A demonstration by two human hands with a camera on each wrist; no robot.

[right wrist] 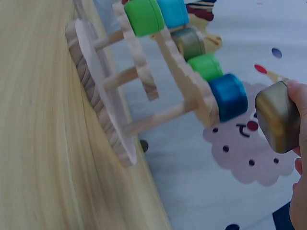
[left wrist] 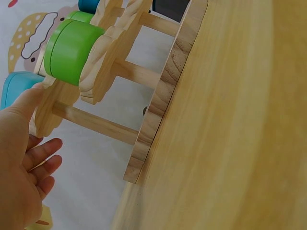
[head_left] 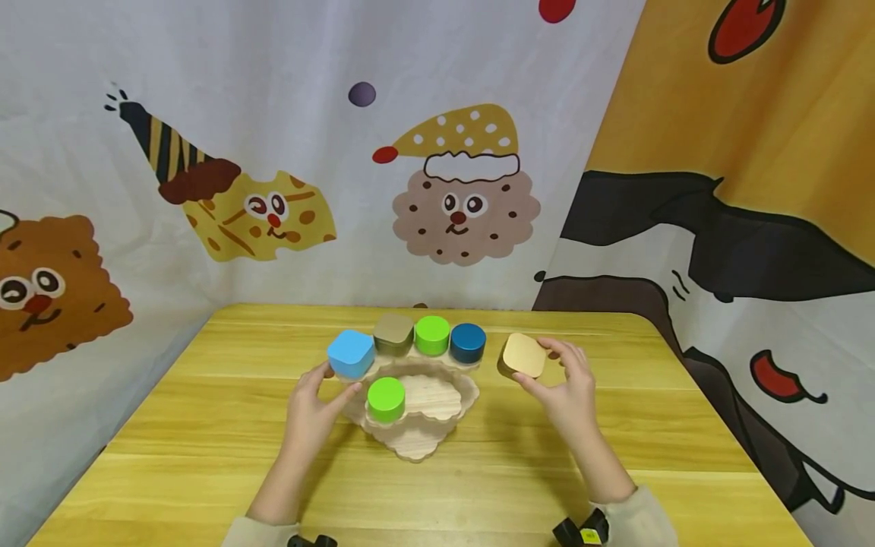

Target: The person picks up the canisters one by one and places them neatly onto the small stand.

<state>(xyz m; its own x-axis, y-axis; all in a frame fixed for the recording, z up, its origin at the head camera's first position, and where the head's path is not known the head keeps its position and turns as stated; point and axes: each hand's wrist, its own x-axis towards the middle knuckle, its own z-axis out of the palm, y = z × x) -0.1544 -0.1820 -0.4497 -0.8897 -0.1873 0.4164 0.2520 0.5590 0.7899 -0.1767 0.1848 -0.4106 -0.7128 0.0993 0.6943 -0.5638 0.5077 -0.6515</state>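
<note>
A tiered wooden stand (head_left: 415,446) with scalloped edges rests on the table. On its upper tier stand a light blue squarish tin (head_left: 352,354), a dull gold tin (head_left: 393,335), a green round tin (head_left: 432,336) and a dark blue round tin (head_left: 468,343). Another green tin (head_left: 386,399) sits on the left of the lower tier. My left hand (head_left: 309,414) holds the upper tier's left end, thumb over the edge beside the light blue tin. To the right of the stand, my right hand (head_left: 570,389) pinches a gold squarish tin (right wrist: 278,117) in the air, apart from the stand.
The wood-grain table (head_left: 225,403) reaches back to a cartoon-printed curtain (head_left: 287,68). Pegs (left wrist: 98,123) hold the tiers above the stand's thick base (left wrist: 165,81). Black wrist devices (head_left: 581,528) show at the sleeves.
</note>
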